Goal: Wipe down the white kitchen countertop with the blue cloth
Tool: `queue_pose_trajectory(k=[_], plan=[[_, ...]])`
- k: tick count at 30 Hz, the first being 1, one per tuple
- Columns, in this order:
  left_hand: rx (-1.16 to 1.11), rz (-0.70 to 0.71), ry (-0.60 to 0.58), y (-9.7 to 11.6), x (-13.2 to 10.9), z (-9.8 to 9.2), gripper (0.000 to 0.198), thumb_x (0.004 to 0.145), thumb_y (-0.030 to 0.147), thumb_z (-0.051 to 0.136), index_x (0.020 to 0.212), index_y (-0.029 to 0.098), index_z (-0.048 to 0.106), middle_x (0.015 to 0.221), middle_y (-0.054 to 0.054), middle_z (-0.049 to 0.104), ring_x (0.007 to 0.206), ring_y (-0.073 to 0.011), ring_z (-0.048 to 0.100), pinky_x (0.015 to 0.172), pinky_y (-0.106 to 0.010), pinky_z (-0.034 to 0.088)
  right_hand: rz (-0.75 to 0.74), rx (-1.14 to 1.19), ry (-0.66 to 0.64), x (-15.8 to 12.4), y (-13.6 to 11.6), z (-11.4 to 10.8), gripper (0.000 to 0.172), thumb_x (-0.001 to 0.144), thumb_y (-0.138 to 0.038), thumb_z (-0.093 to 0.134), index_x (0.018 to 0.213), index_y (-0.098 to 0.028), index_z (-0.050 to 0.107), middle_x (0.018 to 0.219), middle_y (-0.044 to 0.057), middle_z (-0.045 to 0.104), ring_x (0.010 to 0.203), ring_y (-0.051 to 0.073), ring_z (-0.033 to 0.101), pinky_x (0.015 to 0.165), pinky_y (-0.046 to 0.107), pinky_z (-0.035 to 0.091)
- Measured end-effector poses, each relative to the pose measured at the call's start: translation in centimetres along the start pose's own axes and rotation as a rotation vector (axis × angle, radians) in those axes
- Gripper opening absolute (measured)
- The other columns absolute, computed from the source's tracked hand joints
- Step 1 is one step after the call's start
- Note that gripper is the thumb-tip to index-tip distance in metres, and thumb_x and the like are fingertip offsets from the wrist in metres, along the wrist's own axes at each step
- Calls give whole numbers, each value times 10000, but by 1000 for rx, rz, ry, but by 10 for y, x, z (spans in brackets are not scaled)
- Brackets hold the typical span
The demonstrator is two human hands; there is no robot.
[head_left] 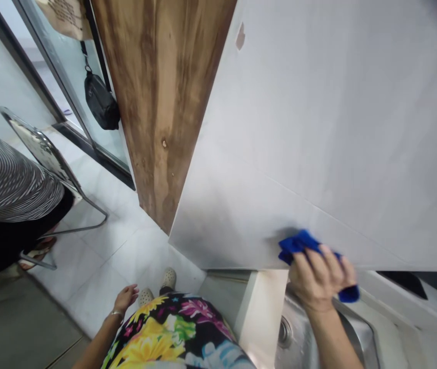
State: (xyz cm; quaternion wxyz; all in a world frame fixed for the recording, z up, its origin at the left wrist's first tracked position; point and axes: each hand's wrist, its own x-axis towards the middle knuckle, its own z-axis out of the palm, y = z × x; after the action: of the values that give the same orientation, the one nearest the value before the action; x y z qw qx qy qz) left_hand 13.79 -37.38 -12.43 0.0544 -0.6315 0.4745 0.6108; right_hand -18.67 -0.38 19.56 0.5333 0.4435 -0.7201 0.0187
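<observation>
A bright blue cloth (299,243) is bunched in my right hand (316,279), fingers curled over it. The cloth is up against the white wall (299,128), low down near its bottom edge. One end of the cloth sticks out past the little-finger side of the hand. Below my right forearm lies a steel sink (293,338) with a round drain. My left hand (126,298) hangs at my side over the floor, wearing a bracelet; its fingers are loosely apart and nothing shows in them.
A brown wooden panel (160,102) borders the wall on its left. Further left a person in a striped top (11,174) sits on a metal-framed chair (45,148). A black bag (101,102) hangs by a glass sliding door (76,66). A pale counter edge (260,312) adjoins the sink.
</observation>
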Motion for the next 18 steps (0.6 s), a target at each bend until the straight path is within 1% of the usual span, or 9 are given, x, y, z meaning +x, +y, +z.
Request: queue_pose_trajectory(k=[3, 6, 8, 10, 12, 14, 16, 17, 18], plan=[[-6, -77, 10, -6, -1, -3, 300, 837, 339, 693, 1024, 105, 702, 967, -158, 762, 824, -198, 748, 784, -293, 600, 179, -111, 201, 30, 1, 9, 573, 798, -127, 697, 1352, -267, 641, 1218, 110, 698, 1184, 375, 613, 1059, 587, 435], [-16, -128, 16, -18, -3, -7, 260, 880, 292, 642, 1037, 92, 694, 988, -154, 761, 814, -178, 743, 775, -260, 588, 195, -109, 233, 37, -19, 30, 526, 833, -199, 695, 1353, -259, 641, 1299, 124, 659, 1255, 387, 556, 1087, 606, 395], [-29, -150, 16, -25, -4, -9, 252, 916, 268, 585, 1056, 84, 687, 1003, -151, 760, 785, -160, 737, 769, -247, 582, 56, -23, 111, 26, -42, 49, 439, 866, -215, 692, 1301, -270, 667, 1288, 84, 677, 1300, 328, 539, 1163, 539, 332], [-44, -169, 20, -31, -4, -11, 252, 926, 256, 564, 1059, 82, 688, 1005, -152, 759, 754, -153, 733, 761, -246, 583, -114, 144, -126, 6, -68, 68, 387, 915, -164, 632, 1285, -271, 669, 1267, 33, 696, 1349, 241, 512, 1236, 438, 223], [-61, -184, 31, -35, -4, -12, 249, 924, 251, 565, 1056, 81, 691, 999, -152, 758, 731, -151, 728, 749, -249, 584, -173, 410, -364, -23, -94, 89, 441, 940, -94, 553, 1346, -247, 627, 1312, 29, 675, 1396, 189, 463, 1262, 377, 144], [-86, -191, 45, -37, -3, -13, 251, 932, 245, 551, 1064, 82, 688, 989, -144, 757, 708, -140, 720, 740, -246, 582, 21, 843, -667, -56, -117, 111, 482, 957, -77, 459, 1395, -233, 587, 1403, 57, 613, 1427, 180, 425, 1267, 384, 145], [-114, -194, 64, -38, -1, -15, 255, 946, 233, 525, 1078, 82, 683, 972, -136, 755, 683, -126, 709, 733, -241, 581, 507, 1363, -1021, -90, -138, 134, 467, 973, -145, 393, 1386, -245, 589, 1492, 69, 527, 1473, 187, 350, 1277, 471, 137], [-126, -197, 76, -38, -1, -16, 253, 947, 229, 523, 1077, 82, 683, 959, -132, 755, 673, -121, 704, 730, -241, 581, 825, 1617, -1136, -107, -147, 144, 437, 958, -187, 422, 1350, -237, 610, 1511, 75, 507, 1480, 193, 336, 1276, 513, 122], [-135, -200, 88, -39, 0, -18, 245, 943, 229, 533, 1069, 85, 686, 946, -128, 756, 668, -119, 702, 729, -241, 582, 939, 1692, -1171, -122, -156, 155, 442, 965, -223, 381, 1350, -220, 597, 1506, 86, 510, 1454, 214, 387, 1244, 585, 205]])
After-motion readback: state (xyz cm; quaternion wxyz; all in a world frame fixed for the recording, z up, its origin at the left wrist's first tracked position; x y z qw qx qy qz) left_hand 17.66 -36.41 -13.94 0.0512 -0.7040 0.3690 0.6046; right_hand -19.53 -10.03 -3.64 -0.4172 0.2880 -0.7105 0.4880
